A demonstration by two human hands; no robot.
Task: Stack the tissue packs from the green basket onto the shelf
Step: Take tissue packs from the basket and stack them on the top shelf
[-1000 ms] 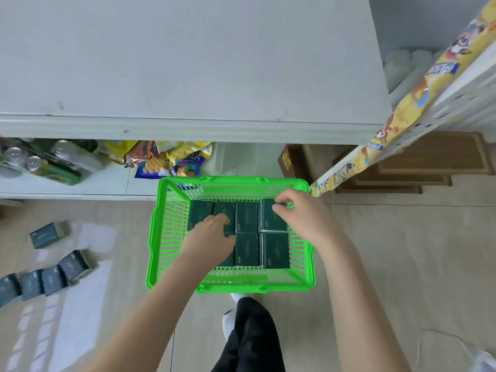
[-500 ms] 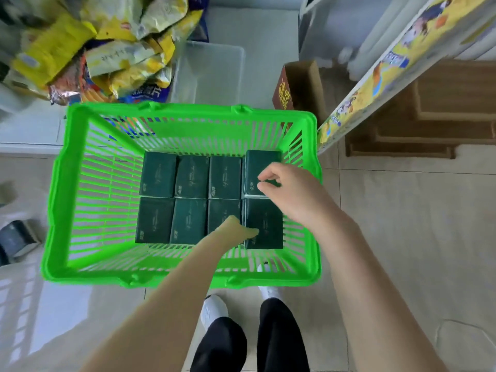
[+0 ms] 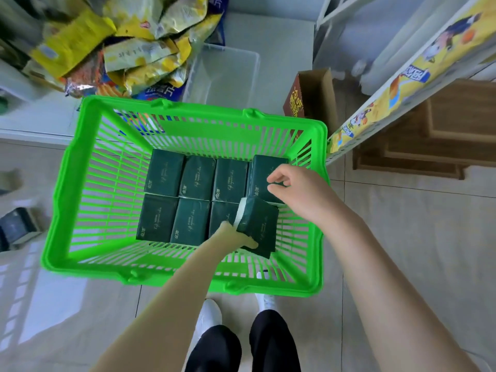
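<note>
Left hand (image 3: 236,237), nearest to the camera, grips one dark green tissue pack (image 3: 257,226) by its lower end; the pack is tilted up out of the near row, and its white side shows. Right hand (image 3: 292,189), a little farther, pinches the top of the far-right tissue pack (image 3: 261,175) between thumb and fingers, closed on it but, as far as I can judge, not yet lifting it.

Both packs are inside the green basket (image 3: 61,210), which stands on the tiled floor just beyond the person's white shoes. The other packs (image 3: 188,200) lie flat, in two tight rows, touching each other. Beyond the basket is a low white shelf (image 3: 35,122) with snack bags (image 3: 128,52) and a clear plastic bin (image 3: 225,73).

I think the risk is this: the left hand holds only one end, so the soft pack may slip out or bend when it rises. The packs sit very tight, so pulling one may drag its neighbour. A pack could also catch on the slotted basket wall on the way out.
</note>
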